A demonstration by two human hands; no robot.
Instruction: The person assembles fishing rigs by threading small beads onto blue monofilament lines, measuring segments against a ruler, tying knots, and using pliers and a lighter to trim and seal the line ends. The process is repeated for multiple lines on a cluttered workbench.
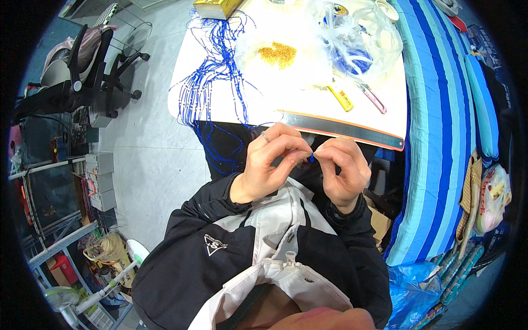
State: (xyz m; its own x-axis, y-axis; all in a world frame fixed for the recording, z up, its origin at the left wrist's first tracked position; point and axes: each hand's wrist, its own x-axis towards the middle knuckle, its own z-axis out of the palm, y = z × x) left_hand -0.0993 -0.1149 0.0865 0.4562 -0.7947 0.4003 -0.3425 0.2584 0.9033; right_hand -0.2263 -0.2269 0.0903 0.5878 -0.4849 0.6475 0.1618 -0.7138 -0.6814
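My left hand and my right hand meet just off the table's near edge, thumbs and forefingers pinched close together. Between the fingertips is a short, looped bit of blue cord. A ring sits on a finger of the left hand. Just beyond the hands, a dark ruler with orange edges lies along the front of the white table. To the left, a bundle of thin blue cords with small pale beads or knots spreads over the table and hangs down its edge toward my lap.
Gold beads or grains lie in a heap mid-table. Behind are clear plastic bags and a gold box. A yellow tube and pink utility knife lie at right. A blue-striped bed borders the table; an office chair stands left.
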